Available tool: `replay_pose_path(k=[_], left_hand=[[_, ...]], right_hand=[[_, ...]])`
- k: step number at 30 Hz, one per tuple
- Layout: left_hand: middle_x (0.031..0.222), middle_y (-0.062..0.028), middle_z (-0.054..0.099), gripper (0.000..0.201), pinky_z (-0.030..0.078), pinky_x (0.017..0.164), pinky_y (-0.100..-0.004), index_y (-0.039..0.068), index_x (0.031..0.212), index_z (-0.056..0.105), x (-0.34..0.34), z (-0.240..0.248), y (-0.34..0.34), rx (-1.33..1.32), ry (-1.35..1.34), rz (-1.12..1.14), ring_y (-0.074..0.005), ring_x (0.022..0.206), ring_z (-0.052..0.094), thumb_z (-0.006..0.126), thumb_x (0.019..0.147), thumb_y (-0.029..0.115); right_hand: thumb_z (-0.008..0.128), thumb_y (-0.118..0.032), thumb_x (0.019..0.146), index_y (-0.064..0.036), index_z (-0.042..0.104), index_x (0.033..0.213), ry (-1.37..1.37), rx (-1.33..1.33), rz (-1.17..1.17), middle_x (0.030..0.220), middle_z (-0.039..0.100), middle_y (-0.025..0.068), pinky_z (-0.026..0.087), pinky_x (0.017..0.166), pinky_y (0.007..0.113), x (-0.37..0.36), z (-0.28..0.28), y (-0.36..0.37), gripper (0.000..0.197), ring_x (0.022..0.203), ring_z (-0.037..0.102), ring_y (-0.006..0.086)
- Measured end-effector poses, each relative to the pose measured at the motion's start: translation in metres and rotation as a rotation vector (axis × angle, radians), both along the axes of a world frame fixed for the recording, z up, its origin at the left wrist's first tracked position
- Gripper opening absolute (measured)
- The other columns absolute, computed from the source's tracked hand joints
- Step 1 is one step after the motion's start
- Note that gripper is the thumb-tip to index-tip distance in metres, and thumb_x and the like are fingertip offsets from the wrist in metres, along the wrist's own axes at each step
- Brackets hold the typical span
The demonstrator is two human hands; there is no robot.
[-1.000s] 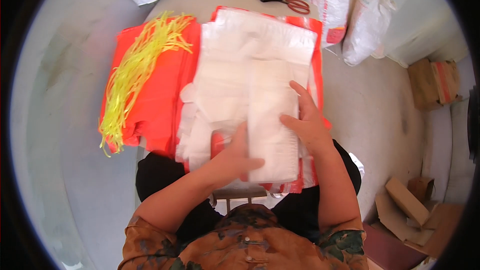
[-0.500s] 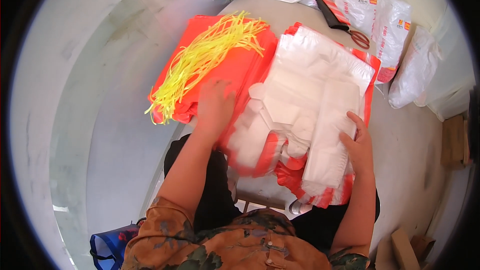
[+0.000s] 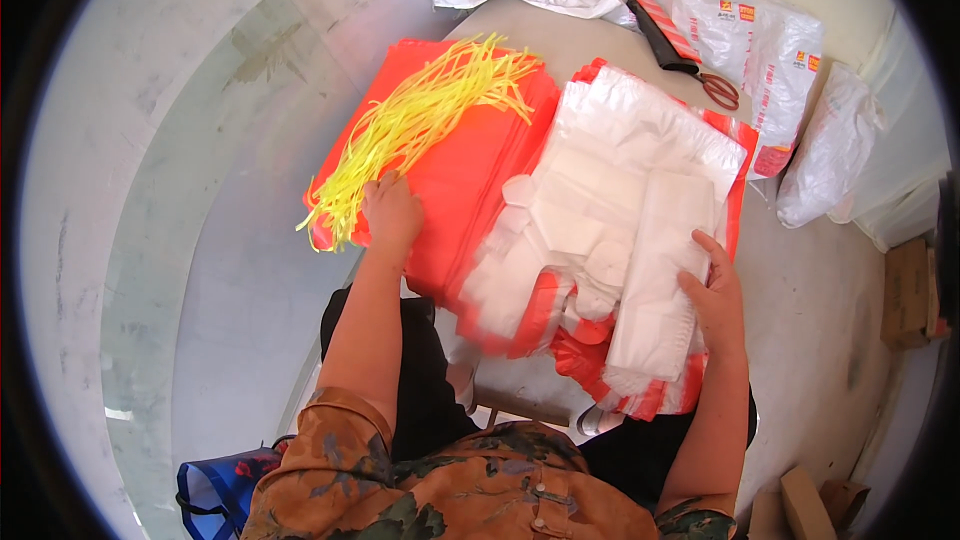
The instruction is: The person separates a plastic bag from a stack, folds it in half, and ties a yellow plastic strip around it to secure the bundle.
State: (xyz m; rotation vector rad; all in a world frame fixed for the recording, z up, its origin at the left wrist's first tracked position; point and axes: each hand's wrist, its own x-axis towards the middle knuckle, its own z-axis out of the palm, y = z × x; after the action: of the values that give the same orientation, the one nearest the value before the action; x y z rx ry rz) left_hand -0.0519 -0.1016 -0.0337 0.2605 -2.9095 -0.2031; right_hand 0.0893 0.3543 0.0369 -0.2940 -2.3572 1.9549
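Note:
My left hand (image 3: 392, 212) is at the lower edge of a loose bundle of yellow plastic strips (image 3: 420, 120), its fingers curled together on some strips. The bundle lies across a stack of red plastic bags (image 3: 450, 195). Beside that, to the right, is a pile of clear-white plastic bags with red edges (image 3: 580, 190). On top of this pile lies a long folded bundle of white bags (image 3: 660, 270). My right hand (image 3: 715, 290) rests along that bundle's right side, thumb and fingers spread apart.
Red-handled scissors (image 3: 719, 91) lie behind the bags, near a dark case with a red-striped side (image 3: 664, 35). White printed sacks (image 3: 790, 60) line the table's far side. A blue bag (image 3: 215, 490) is at lower left. Cardboard boxes (image 3: 907, 295) stand at right.
My left hand has moved left from over the red bags to the yellow strips, and its fingers have closed there. My right hand stays beside the folded white bundle.

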Motion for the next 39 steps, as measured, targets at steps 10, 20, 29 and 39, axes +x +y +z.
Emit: replay_pose_path(k=[10,20,29,39], left_hand=[[0.113,-0.0089,0.075,0.035,0.05,0.082,-0.0315,0.004,0.116,0.076,0.032,0.041,0.049,0.909,0.01,-0.143,-0.02,0.087,0.062,0.064,0.1,0.033],[0.138,-0.0097,0.064,0.058,0.051,0.094,-0.0319,-0.004,0.138,0.061,0.094,0.081,0.149,2.059,-0.675,-0.403,-0.0167,0.104,0.061,0.04,0.113,0.045],[0.144,-0.0165,0.059,0.067,0.049,0.11,-0.0495,0.0,0.151,0.045,0.139,0.104,0.276,2.1,-0.953,-0.026,-0.035,0.131,0.058,0.049,0.108,0.051],[0.12,-0.0143,0.067,0.038,0.059,0.095,-0.0449,-0.003,0.133,0.056,0.123,0.078,0.287,2.004,-0.927,-0.038,-0.0287,0.107,0.068,0.063,0.102,0.017]], right_hand=[[0.063,0.005,0.087,-0.0019,0.032,0.161,-0.009,-0.304,-0.023,0.153,0.049,0.018,0.045,0.111,0.035,0.002,0.008,0.001,0.08,0.133,0.055,0.0247],[0.062,0.0,0.088,-0.0001,0.025,0.162,0.006,-0.735,0.023,0.147,0.055,0.0205,0.054,0.101,0.036,0.009,0.011,0.005,0.083,0.121,0.064,0.0248],[0.065,-0.002,0.087,0.0016,0.036,0.153,0.069,-0.67,0.036,0.131,0.063,0.0164,0.055,0.094,0.036,0.018,0.012,-0.001,0.072,0.112,0.066,0.0228],[0.056,-0.021,0.106,-0.0012,0.021,0.165,0.007,-0.379,0.031,0.156,0.047,0.0159,0.045,0.108,0.033,0.022,0.001,0.017,0.072,0.136,0.052,0.021]])
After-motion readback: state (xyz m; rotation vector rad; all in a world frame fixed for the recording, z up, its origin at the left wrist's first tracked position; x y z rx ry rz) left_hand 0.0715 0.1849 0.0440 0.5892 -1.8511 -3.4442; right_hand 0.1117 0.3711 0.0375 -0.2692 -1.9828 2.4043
